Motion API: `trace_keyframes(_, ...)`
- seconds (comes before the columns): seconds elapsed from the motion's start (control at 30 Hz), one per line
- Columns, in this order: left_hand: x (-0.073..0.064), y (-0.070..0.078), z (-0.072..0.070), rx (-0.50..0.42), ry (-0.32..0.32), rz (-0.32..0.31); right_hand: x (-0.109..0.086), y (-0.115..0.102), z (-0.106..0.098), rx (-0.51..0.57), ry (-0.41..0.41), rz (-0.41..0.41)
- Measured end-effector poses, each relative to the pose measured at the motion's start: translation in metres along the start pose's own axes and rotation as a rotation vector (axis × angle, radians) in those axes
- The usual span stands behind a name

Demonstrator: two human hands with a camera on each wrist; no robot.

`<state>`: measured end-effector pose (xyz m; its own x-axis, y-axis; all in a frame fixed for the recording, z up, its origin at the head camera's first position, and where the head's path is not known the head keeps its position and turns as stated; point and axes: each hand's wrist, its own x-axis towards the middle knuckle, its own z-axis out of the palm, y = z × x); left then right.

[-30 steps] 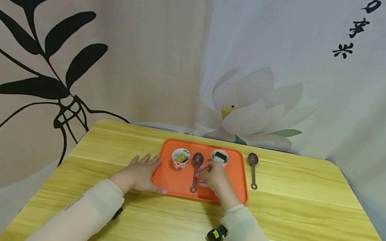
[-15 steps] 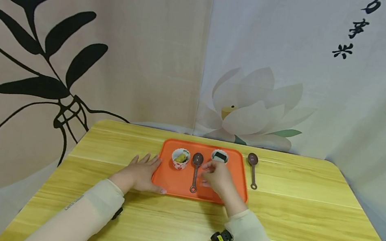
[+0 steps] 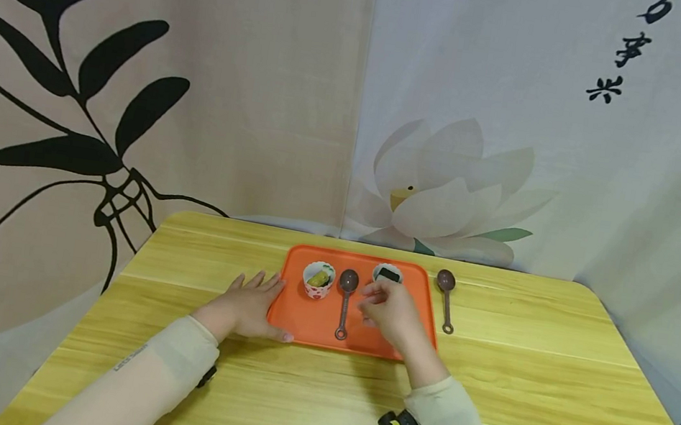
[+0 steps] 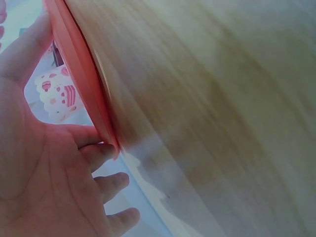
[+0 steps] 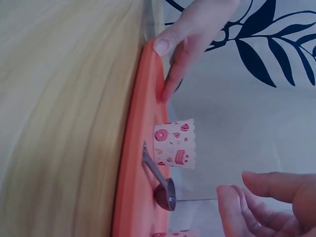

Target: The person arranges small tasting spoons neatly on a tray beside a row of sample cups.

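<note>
An orange tray [image 3: 305, 324] lies on the table. My left hand [image 3: 249, 307] rests against its left edge, fingers spread and thumb at the front left corner. Over the tray's right half hovers my right hand [image 3: 391, 314]; in the right wrist view, its thumb and fingertips are apart with nothing between them. Between the hands, a brown spoon [image 3: 345, 304] lies with its bowl away from me. Left of it stands a patterned paper cup [image 3: 316, 290] holding something yellow and green. A second paper cup [image 3: 379, 269], with something black and white inside, is partly hidden behind my right hand.
Another brown spoon [image 3: 446, 300] lies on the wooden table [image 3: 540, 371], just right of the tray. A printed curtain [image 3: 262, 121] hangs behind the table's far edge. A small black device [image 3: 398, 424] sits at the right wrist.
My right hand has drawn away from the spoon on the tray, moving slightly right. The spoon stays on the tray. My left hand has not moved.
</note>
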<state>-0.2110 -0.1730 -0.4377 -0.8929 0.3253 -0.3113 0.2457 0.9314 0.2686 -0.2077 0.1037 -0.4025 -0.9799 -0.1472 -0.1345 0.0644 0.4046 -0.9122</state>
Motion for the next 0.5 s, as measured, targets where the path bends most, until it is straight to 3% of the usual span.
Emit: trace_keyframes(0.5,0.0,0.001,0.0,0.005,-0.001,0.002,-0.008,-0.001,-0.025,-0.034,0.048,-0.009)
